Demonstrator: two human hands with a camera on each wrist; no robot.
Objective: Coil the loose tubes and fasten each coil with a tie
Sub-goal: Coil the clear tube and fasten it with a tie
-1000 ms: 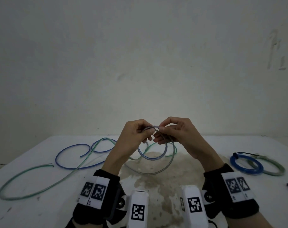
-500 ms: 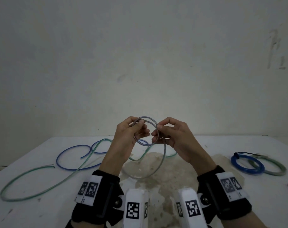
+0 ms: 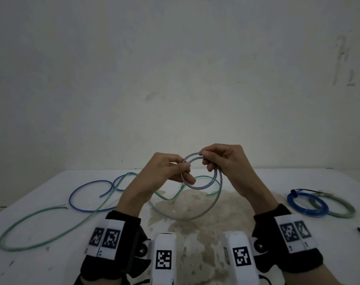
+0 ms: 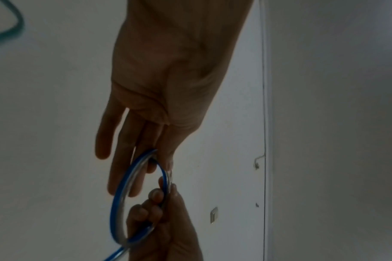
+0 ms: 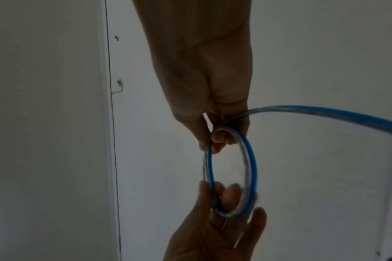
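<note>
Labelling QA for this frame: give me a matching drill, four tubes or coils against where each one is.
Things:
1. clear tube
2. loose blue tube
3. loose green tube
4. blue coil

Places:
A. table, far right, wound up
B. held up by left hand and right hand
C. table, left, nearest the front edge
D. table, left, further back

Pairs: 1-B, 2-D, 3-C, 4-A
</note>
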